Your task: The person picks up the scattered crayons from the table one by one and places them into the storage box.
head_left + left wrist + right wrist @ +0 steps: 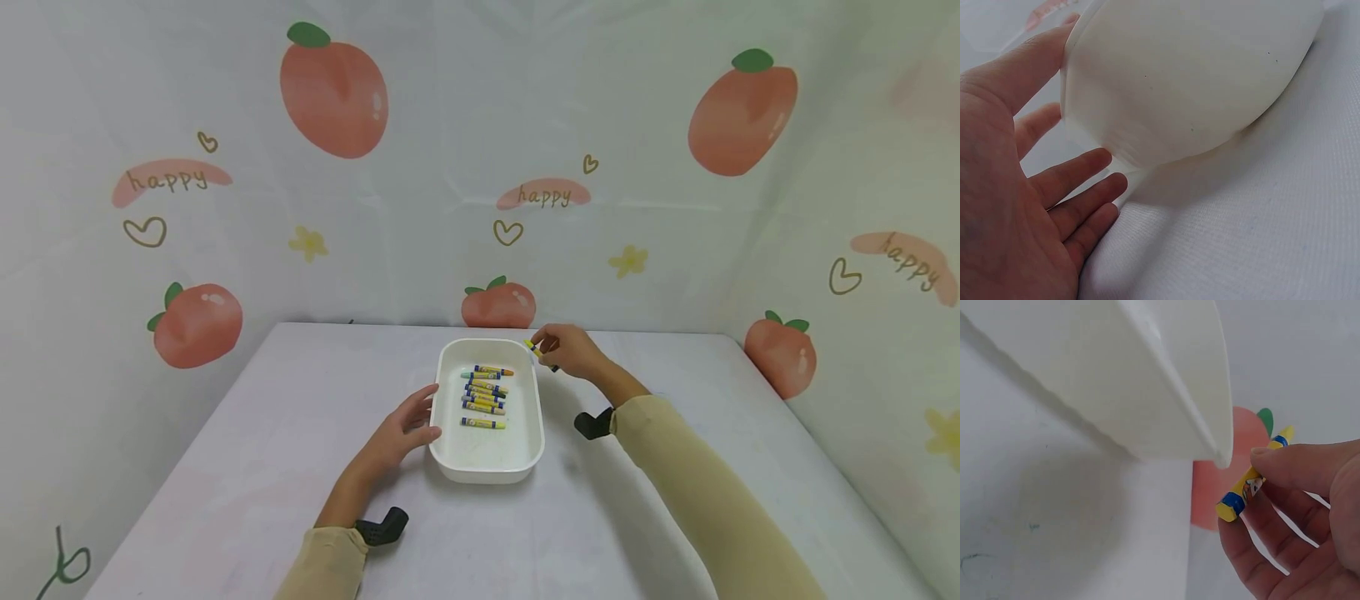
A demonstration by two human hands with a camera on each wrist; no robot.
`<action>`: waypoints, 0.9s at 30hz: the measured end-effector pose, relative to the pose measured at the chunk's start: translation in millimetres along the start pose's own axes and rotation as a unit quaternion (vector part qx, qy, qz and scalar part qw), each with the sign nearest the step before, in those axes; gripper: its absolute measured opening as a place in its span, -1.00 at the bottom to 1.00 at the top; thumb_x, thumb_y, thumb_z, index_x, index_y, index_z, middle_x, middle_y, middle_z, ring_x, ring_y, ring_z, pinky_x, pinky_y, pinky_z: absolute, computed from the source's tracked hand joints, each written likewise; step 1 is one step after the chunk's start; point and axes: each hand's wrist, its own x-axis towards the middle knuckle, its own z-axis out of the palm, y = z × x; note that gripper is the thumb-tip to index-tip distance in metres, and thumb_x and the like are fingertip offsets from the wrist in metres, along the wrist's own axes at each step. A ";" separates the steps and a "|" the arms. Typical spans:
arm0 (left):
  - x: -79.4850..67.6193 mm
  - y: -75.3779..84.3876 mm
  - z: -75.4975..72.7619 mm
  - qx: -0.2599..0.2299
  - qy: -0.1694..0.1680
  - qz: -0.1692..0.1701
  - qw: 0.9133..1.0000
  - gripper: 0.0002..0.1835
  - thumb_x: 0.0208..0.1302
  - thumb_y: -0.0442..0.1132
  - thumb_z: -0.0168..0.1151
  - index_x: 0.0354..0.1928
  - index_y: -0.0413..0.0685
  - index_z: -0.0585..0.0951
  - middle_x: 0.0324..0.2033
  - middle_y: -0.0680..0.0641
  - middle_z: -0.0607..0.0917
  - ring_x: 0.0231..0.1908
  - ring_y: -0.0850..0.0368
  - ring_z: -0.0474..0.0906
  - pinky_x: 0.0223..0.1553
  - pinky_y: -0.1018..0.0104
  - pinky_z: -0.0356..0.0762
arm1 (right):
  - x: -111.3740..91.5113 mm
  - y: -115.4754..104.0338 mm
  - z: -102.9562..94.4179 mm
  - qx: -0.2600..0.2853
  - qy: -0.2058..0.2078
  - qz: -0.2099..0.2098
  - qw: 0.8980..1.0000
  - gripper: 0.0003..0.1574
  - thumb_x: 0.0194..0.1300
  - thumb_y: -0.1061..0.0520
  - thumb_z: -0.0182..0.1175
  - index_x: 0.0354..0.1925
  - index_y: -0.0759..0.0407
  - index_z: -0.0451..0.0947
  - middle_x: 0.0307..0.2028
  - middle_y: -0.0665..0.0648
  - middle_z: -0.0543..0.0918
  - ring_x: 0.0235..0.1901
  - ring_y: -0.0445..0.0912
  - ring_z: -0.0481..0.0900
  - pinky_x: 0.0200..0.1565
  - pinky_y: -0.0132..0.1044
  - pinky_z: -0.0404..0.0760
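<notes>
A white plastic tray (480,454) holds several crayons (483,398) in yellow and blue wrappers, lying crosswise in a loose column. One with a yellow tip (483,423) lies apart, nearer the front. My left hand (401,427) touches the tray's left side; its fingers are spread against the outer wall (1179,94) in the left wrist view. Just outside the far right corner, my right hand (572,350) pinches a yellow crayon (1244,490) between thumb and fingers. This crayon is tilted and held above the table, beside the tray's wall (1135,381).
The tray stands on a table with a white cloth (300,500). Behind it hangs a white curtain (450,100) printed with peaches and "happy" labels. A black wrist camera (382,527) sits on the left wrist, another black camera (594,424) on the right.
</notes>
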 end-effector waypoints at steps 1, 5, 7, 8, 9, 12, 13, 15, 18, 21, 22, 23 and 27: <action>0.0 0.0 0.0 0.001 0.000 0.000 1.000 -0.27 0.27 -0.13 0.29 0.45 0.17 0.25 0.30 -0.20 0.42 0.26 -0.16 0.37 0.25 -0.28 0.19 | 0.4 -1.9 0.3 0.002 -0.001 -0.004 1.000 -0.66 0.22 0.31 0.29 0.00 0.24 0.56 -0.21 0.17 0.60 -0.25 0.03 0.56 -0.29 -0.25 0.66; -0.8 1.2 -0.2 0.004 -0.001 0.001 1.000 -0.27 0.27 -0.13 0.29 0.46 0.17 0.25 0.30 -0.20 0.42 0.27 -0.18 0.36 0.26 -0.27 0.18 | 2.8 -8.7 3.3 0.007 -0.006 -0.022 1.000 -0.66 0.21 0.31 0.31 -0.02 0.23 0.57 -0.23 0.16 0.60 -0.25 0.01 0.55 -0.30 -0.26 0.65; -0.8 1.2 -0.5 0.005 0.000 0.001 1.000 -0.27 0.27 -0.12 0.29 0.46 0.17 0.25 0.31 -0.20 0.42 0.27 -0.19 0.35 0.26 -0.27 0.19 | 4.0 -13.0 5.8 0.006 -0.008 -0.030 1.000 -0.67 0.21 0.31 0.31 -0.02 0.24 0.58 -0.23 0.15 0.60 -0.24 0.01 0.54 -0.30 -0.26 0.64; -0.6 0.7 -0.7 0.005 -0.001 0.002 1.000 -0.27 0.27 -0.11 0.29 0.46 0.17 0.24 0.31 -0.20 0.41 0.27 -0.18 0.35 0.26 -0.26 0.19 | 4.8 -15.0 7.5 0.004 -0.010 -0.033 0.999 -0.67 0.20 0.31 0.32 -0.03 0.24 0.58 -0.23 0.15 0.60 -0.24 0.01 0.54 -0.30 -0.27 0.64; -0.2 0.1 -0.7 0.004 -0.001 0.003 1.000 -0.27 0.27 -0.11 0.29 0.46 0.18 0.25 0.31 -0.20 0.42 0.27 -0.18 0.35 0.26 -0.25 0.19 | 5.4 -17.2 9.3 0.001 -0.010 -0.034 0.999 -0.67 0.20 0.30 0.32 -0.03 0.24 0.59 -0.24 0.14 0.60 -0.24 0.00 0.54 -0.31 -0.27 0.63; 1.1 -1.9 -0.5 0.003 -0.003 0.005 1.000 -0.27 0.28 -0.10 0.28 0.46 0.18 0.24 0.31 -0.19 0.42 0.26 -0.17 0.36 0.26 -0.23 0.21 | 7.4 -23.4 15.1 -0.003 -0.014 -0.039 0.999 -0.67 0.19 0.30 0.33 -0.04 0.23 0.60 -0.25 0.13 0.60 -0.22 0.00 0.53 -0.28 -0.27 0.63; 1.2 -2.1 -0.3 0.002 -0.003 0.005 1.000 -0.27 0.27 -0.10 0.28 0.46 0.19 0.24 0.30 -0.19 0.42 0.26 -0.17 0.36 0.26 -0.23 0.21 | 8.3 -25.0 17.3 -0.006 -0.016 -0.042 0.999 -0.67 0.19 0.30 0.34 -0.05 0.22 0.60 -0.26 0.13 0.60 -0.23 0.00 0.53 -0.27 -0.27 0.62; 1.2 -1.8 0.1 0.000 -0.004 0.006 1.000 -0.27 0.28 -0.10 0.28 0.46 0.18 0.24 0.30 -0.20 0.42 0.26 -0.17 0.37 0.26 -0.22 0.22 | 10.5 -26.7 22.4 -0.005 -0.019 -0.044 0.999 -0.68 0.18 0.30 0.34 -0.06 0.21 0.60 -0.27 0.10 0.60 -0.23 -0.02 0.53 -0.25 -0.28 0.63; 0.6 -0.3 0.4 -0.003 -0.004 0.007 1.000 -0.27 0.29 -0.13 0.26 0.46 0.15 0.23 0.30 -0.22 0.41 0.26 -0.19 0.36 0.26 -0.23 0.22 | 12.5 -29.5 29.1 -0.003 -0.027 -0.049 0.998 -0.67 0.16 0.31 0.36 -0.07 0.20 0.60 -0.29 0.08 0.61 -0.24 -0.04 0.54 -0.23 -0.29 0.62; 0.9 -0.3 0.9 -0.004 -0.002 0.004 1.000 -0.28 0.30 -0.17 0.25 0.47 0.13 0.22 0.30 -0.23 0.41 0.26 -0.20 0.35 0.26 -0.23 0.22 | 13.4 -32.5 35.3 -0.003 -0.037 -0.043 0.998 -0.66 0.15 0.32 0.36 -0.07 0.19 0.60 -0.29 0.07 0.61 -0.25 -0.04 0.54 -0.23 -0.29 0.62; 1.0 -0.3 1.2 -0.003 -0.001 0.002 1.000 -0.28 0.30 -0.19 0.24 0.47 0.11 0.21 0.30 -0.24 0.41 0.26 -0.21 0.35 0.26 -0.23 0.21 | 13.4 -34.0 37.2 -0.003 -0.041 -0.040 0.998 -0.66 0.15 0.33 0.36 -0.07 0.18 0.60 -0.29 0.07 0.61 -0.25 -0.04 0.54 -0.24 -0.29 0.62; 1.2 -0.1 1.4 -0.001 -0.001 0.000 1.000 -0.28 0.31 -0.20 0.23 0.47 0.09 0.21 0.31 -0.25 0.40 0.27 -0.22 0.34 0.26 -0.23 0.21 | 13.5 -35.3 39.0 -0.003 -0.045 -0.037 0.998 -0.66 0.15 0.33 0.36 -0.07 0.17 0.60 -0.29 0.07 0.60 -0.25 -0.04 0.54 -0.25 -0.29 0.62; 1.9 0.3 2.0 0.006 0.001 -0.005 1.000 -0.29 0.33 -0.24 0.19 0.48 0.04 0.19 0.31 -0.29 0.38 0.27 -0.26 0.32 0.26 -0.25 0.20 | 13.7 -40.9 46.7 -0.012 -0.069 -0.035 0.997 -0.67 0.18 0.32 0.34 -0.06 0.17 0.61 -0.29 0.07 0.59 -0.25 -0.04 0.52 -0.26 -0.30 0.62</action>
